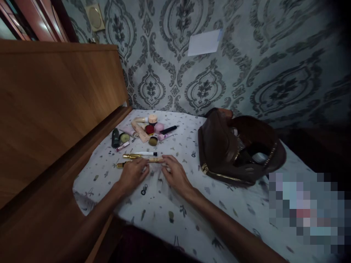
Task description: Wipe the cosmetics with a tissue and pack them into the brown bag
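A slim tan tube (155, 160) lies crosswise between my two hands. My left hand (134, 173) has its fingers closed at the tube's left end, over the dark part of a gold-capped tube (120, 165). At the right end, the fingertips of my right hand (175, 175) are closed on the tan tube. Just beyond them lie a gold tube (131, 156) and a white pen-like stick (145, 153) with a black tip. Whether my left fingers also touch the gold-capped tube cannot be made out.
Cosmetics sit farther back on the patterned cloth (181, 138): a dark green bottle (115, 138), a peach tube (140, 132), a round jar (153, 119) and a black pen (169, 129). An open brown bag (219, 153) stands at the right. A wooden cabinet (60, 91) borders the left.
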`<state>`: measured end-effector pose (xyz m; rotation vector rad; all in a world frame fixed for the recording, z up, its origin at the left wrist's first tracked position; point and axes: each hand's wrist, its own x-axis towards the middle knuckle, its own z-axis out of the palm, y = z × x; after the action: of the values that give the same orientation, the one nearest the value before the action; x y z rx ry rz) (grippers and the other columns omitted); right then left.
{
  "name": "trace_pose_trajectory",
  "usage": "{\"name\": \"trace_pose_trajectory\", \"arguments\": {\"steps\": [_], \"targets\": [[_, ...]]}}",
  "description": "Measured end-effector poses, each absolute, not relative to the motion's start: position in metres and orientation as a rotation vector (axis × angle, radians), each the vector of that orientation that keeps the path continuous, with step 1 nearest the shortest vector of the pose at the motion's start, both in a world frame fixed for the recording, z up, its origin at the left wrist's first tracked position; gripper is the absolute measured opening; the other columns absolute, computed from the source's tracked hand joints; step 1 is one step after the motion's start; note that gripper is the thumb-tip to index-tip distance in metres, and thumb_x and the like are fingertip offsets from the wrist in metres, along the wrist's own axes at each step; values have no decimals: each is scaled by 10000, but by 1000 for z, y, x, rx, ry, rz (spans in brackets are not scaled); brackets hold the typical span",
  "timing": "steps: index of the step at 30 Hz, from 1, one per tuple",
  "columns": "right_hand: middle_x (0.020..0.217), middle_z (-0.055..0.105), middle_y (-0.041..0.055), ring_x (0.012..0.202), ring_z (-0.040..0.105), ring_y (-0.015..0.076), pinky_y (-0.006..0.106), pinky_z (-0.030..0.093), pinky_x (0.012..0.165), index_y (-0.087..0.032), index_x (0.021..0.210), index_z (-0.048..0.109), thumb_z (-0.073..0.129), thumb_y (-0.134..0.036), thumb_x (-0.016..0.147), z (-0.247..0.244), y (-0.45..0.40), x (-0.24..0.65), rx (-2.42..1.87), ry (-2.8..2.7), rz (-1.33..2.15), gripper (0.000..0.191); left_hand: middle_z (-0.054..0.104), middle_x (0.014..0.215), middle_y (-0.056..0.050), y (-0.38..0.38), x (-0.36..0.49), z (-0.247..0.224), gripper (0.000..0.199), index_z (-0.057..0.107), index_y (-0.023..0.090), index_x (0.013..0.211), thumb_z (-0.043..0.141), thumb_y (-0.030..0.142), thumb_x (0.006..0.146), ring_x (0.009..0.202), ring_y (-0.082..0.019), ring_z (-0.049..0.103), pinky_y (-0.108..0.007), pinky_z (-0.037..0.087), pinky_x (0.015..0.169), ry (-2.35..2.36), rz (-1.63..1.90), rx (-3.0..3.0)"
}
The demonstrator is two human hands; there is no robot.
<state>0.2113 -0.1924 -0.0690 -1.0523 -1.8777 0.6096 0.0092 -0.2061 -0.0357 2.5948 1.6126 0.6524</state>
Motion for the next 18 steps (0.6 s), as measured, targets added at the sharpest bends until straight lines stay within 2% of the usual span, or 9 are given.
{"name": "trace_pose_trajectory", "arguments": {"steps": [2,4,6,8,10,14,18], "targets": [[1267,593,145,1222,531,274,507,466,1029,-185,1057,660,495,-109,852,-83,-191,209,-1051,-1916,473,274,725,919,-44,-206,-16,-29,171,635,217,1024,499,250,925,816,-200,683,-285,485,728,1760,596,2471],[1315,558,154,1256,501,290,543,454,1045,-184,1060,656,492,-98,855,-95,-190,209,-1047,-1959,404,276,742,940,-43,-205,-39,-25,387,546,243,1284,546,373,920,835,-235,700,-299,485,717,1911,415,2388],[1327,544,159,1276,485,303,563,449,1054,-179,1049,656,492,-92,854,-103,-189,210,-1045,-2001,371,269,751,977,-50,-204,-57,-24,606,436,268,1420,620,445,871,874,-272,708,-307,483,701,1989,205,2373],[1336,538,167,1295,475,312,575,439,1072,-169,1065,658,482,-102,868,-107,-188,211,-1050,-2031,355,273,737,1089,-44,-200,-66,-26,603,426,313,1429,626,428,873,935,-268,705,-295,480,700,1967,119,2412],[1358,527,177,1316,468,315,574,427,1095,-154,1137,646,463,-111,884,-109,-188,211,-1061,-2049,347,315,709,1166,-32,-193,-66,-28,477,480,339,1383,573,392,918,969,-243,697,-280,479,703,1928,131,2466],[1500,415,178,1423,368,316,569,376,1148,-148,1334,551,434,-116,905,-116,-189,212,-1101,-2075,355,446,692,1106,-53,-180,-55,-27,387,525,340,1361,472,376,979,968,-238,680,-275,475,662,1968,105,2541],[1596,274,158,1487,245,296,539,337,1181,-152,1445,443,427,-109,912,-121,-190,211,-1151,-2081,383,534,676,1087,-51,-165,-49,-26,330,591,309,1282,460,355,983,993,-227,663,-272,483,688,1959,201,2560]]}}
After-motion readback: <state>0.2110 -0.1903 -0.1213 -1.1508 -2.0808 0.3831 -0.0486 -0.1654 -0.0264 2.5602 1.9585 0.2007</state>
